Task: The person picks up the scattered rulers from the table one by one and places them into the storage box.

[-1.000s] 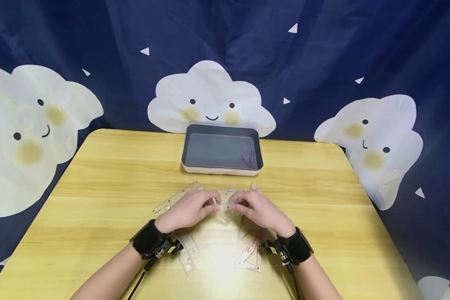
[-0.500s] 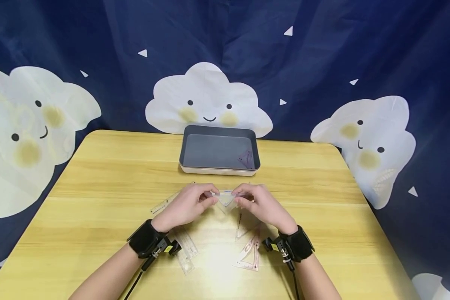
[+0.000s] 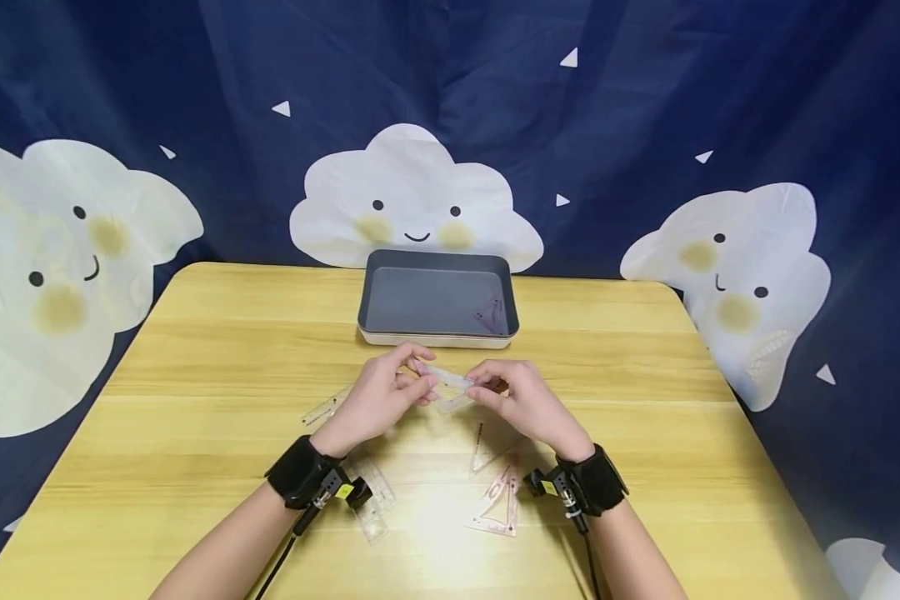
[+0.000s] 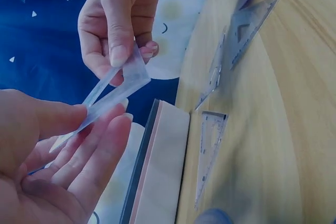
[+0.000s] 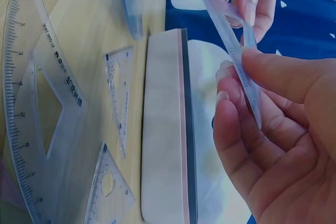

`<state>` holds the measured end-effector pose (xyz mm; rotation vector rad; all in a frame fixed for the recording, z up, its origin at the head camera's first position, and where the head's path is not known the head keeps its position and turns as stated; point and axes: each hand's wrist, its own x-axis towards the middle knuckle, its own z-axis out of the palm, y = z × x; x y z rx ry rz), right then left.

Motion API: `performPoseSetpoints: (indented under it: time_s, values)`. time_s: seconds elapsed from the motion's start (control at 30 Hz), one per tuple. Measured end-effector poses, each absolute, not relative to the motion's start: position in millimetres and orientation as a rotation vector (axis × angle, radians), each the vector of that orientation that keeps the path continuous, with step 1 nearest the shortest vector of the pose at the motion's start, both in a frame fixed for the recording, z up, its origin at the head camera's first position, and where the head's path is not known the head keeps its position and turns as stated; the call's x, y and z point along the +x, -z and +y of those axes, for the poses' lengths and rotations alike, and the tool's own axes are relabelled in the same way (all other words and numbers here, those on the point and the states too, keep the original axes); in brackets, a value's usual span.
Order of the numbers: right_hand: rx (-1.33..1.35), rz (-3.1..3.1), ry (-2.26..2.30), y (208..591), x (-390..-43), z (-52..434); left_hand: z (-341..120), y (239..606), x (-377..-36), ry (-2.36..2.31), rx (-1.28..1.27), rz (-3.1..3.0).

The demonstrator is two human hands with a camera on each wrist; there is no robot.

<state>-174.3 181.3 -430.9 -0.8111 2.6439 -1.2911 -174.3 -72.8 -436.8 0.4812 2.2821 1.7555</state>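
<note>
The printed scale on the clear set square (image 3: 450,388) held between both hands is too small to read in the head view. The left wrist (image 3: 302,472) covers part of a clear ruler (image 3: 371,500) on the table (image 3: 195,400), and the large set square (image 5: 37,108) is cut off by the right wrist view's left edge.

The worktop (image 3: 195,400) is pale yellow wood-grain laminate, smooth with a soft sheen that throws back a bright patch of light near the front edge. The set square (image 3: 450,385) pinched between the left hand (image 3: 378,400) and the right hand (image 3: 528,407) is clear, glossy plastic with fine printed markings. The other rulers (image 3: 495,500) lying flat are the same transparent plastic, one faintly pink. The tray (image 3: 437,337) looks like smooth matt plastic, dark grey inside with a cream outer wall. The wrist straps (image 3: 300,475) are black matt fabric. The backdrop (image 3: 645,100) is navy printed cloth, soft and creased.
</note>
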Motion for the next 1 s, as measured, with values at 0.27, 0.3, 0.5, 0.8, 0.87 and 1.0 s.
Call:
performPoseSetpoints:
  time_s: [0.27,0.3,0.5,0.8,0.87,1.0]
  values:
    - [-0.873,2.696,1.313,430,-175,178,-73,437,-183,-1.881,0.485,2.225]
    - [-0.883,2.706,1.314,431,-175,177,-73,436,-184,-1.889,0.477,2.222]
    - [-0.886,2.798,1.289,434,-172,175,-71,433,-194,-1.859,0.455,2.231]
    - [-0.894,2.865,1.210,430,-179,182,-62,422,-223,-1.656,0.524,2.373]
    - [-0.899,2.876,1.202,429,-183,183,-60,419,-229,-1.626,0.524,2.396]
    - [-0.904,2.884,1.195,427,-189,185,-57,416,-240,-1.570,0.517,2.433]
